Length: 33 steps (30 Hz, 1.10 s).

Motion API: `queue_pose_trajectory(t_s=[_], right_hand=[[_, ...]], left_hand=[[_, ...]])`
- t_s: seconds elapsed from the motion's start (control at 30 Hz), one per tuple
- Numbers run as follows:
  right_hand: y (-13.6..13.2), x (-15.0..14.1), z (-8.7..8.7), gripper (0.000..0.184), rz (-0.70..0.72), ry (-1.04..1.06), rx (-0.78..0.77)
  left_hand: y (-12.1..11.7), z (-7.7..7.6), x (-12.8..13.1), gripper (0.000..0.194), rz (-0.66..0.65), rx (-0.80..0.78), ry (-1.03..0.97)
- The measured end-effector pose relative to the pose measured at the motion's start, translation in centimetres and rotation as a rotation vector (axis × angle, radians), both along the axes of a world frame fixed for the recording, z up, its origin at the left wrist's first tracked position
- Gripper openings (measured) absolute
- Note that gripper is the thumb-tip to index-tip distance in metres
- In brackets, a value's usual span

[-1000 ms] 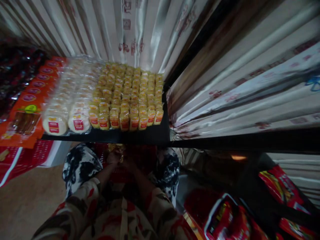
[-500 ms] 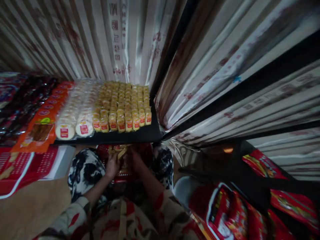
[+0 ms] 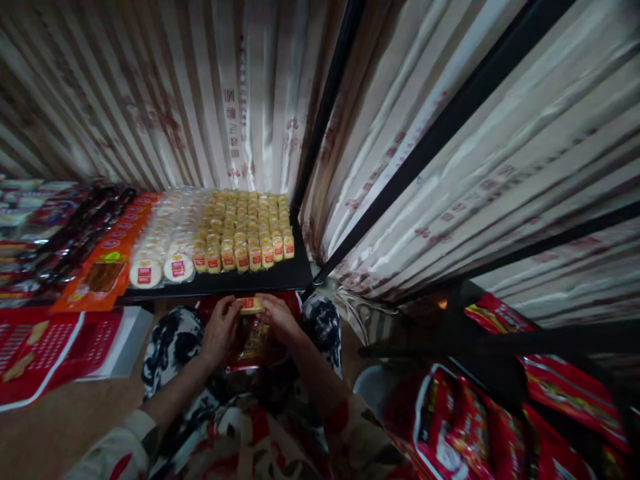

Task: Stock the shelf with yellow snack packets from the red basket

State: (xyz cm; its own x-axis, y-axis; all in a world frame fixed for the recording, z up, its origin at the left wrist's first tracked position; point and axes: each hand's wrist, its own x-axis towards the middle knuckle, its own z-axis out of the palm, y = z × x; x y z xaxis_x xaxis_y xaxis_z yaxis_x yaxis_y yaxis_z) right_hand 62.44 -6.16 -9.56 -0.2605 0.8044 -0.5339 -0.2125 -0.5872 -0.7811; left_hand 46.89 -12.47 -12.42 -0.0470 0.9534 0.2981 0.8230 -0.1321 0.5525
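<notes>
Yellow packet [image 3: 251,306] between both hands [image 3: 251,313], its lower side hard to see.

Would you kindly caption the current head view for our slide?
Bare left hand and right hand hold a yellow wrapped packet near a black shelf with rows of yellow packets.

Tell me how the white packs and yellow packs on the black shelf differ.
The white packs have wide, round fronts; the yellow packs have narrower, boxier ones. The white packs form two rows, the yellow packs several more. Both have clear wrapping and red front labels.
</notes>
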Motion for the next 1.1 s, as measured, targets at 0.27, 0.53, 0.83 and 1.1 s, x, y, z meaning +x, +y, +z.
queue_pose_trajectory(t_s=[0.27,0.53,0.83,1.1], right_hand=[[1.1,0.5,2.5,0.029,-0.105,0.17,0.102],[3.1,0.4,3.9,0.04,-0.217,0.299,0.228],[11.5,0.2,5.8,0.037,-0.324,-0.017,0.508],[20.2,2.5,6.2,0.043,-0.265,-0.76,0.58]], left_hand=[[3.2,5.3,0.5,0.04,0.051,0.099,-0.2],[8.9,8.3,1.5,0.038,0.097,-0.12,-0.617],[19.4,13.4,2.4,0.041,0.073,-0.223,-0.7],[31.0,15.5,4.9,0.041,0.047,-0.016,-0.363]])
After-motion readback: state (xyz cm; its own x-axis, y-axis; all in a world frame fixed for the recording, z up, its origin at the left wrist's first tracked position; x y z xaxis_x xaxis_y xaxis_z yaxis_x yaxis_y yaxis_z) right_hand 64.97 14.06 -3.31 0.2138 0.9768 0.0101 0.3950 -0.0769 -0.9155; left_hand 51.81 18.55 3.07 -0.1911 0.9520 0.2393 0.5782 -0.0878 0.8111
